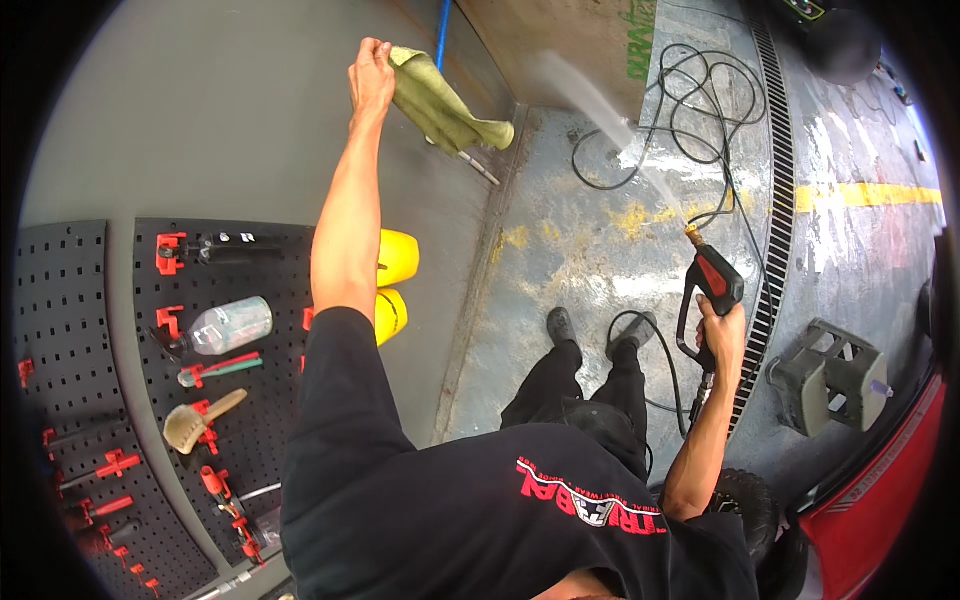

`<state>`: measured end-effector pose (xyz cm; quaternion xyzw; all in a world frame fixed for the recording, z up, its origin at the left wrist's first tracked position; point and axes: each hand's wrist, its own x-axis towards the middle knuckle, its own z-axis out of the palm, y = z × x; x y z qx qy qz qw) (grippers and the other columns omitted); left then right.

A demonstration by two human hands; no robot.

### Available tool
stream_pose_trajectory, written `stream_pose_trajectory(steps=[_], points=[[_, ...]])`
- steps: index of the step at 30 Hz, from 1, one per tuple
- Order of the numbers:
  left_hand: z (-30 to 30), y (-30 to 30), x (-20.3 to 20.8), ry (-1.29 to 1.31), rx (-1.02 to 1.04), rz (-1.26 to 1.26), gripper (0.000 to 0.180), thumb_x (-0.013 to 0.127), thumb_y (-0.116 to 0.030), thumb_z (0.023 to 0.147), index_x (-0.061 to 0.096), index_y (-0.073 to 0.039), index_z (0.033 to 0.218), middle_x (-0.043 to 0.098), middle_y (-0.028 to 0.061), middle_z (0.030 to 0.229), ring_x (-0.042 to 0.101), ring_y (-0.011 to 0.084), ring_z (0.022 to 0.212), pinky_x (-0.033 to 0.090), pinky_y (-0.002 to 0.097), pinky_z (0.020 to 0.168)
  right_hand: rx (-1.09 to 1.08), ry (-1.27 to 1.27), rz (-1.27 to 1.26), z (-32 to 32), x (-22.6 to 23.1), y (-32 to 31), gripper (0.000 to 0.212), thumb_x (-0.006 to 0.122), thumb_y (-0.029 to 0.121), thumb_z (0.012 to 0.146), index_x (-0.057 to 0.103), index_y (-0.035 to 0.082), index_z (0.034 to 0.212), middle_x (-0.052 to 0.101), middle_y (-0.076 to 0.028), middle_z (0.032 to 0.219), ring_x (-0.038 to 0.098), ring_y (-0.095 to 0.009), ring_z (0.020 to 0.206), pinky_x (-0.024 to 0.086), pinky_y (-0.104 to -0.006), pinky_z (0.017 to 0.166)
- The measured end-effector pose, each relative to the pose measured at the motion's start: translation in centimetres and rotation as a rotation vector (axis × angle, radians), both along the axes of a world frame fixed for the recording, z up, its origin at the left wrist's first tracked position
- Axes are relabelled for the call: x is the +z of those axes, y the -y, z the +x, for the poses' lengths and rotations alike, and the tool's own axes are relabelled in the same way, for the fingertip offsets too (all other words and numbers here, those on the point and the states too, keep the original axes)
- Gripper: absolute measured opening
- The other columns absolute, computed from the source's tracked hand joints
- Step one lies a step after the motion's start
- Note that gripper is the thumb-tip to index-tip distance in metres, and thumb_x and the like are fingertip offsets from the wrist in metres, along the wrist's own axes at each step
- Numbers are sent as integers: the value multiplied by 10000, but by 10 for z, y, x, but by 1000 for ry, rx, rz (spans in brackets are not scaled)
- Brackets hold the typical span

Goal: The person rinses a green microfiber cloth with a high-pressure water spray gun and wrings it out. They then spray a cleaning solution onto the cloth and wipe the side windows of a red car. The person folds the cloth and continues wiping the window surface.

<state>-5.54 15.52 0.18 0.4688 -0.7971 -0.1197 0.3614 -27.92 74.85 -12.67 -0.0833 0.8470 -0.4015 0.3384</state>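
Note:
My left hand (371, 78) is raised at arm's length and pinches one end of a green cloth (435, 98), which hangs out to the right of the fingers. Lower on the right, my right hand (722, 330) is wrapped round the grip of a black and red pressure washer gun (716, 280). From the gun's brass tip a white water spray (597, 112) shoots up and left. A black hose (708, 385) joins the gun at the bottom of its handle.
On the left wall, a black pegboard (145, 370) holds a spray bottle (230, 326) and a brush (200, 422). Yellow containers (397, 258) hang beside my left arm. Loops of hose (700, 110) lie by a floor drain (775, 130); a grey step stool (830, 375) stands right.

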Motion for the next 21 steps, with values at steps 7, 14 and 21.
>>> stream_pose_trajectory(steps=[7,14,21], points=[[44,106,30,326,170,73,308,596,-376,1036,603,-84,1133,730,212,1053,683,424,1007,509,540,875,39,12,-105,66,70,81,255,752,186,936,691,-55,988,577,-41,547,551,-139,432,412,-330,413],[92,135,19,386,153,228,506,379,-443,1051,678,-45,1147,740,196,1160,629,432,1169,446,523,1037,399,124,-282,134,137,208,364,792,248,881,663,-35,1070,638,-87,595,624,-188,490,485,-370,517],[99,112,38,675,67,100,380,395,-291,1029,641,-53,1194,744,201,1091,656,439,1094,481,540,990,386,200,-280,150,110,299,361,753,218,881,639,-19,1127,684,-118,681,671,-216,545,537,-385,567]])
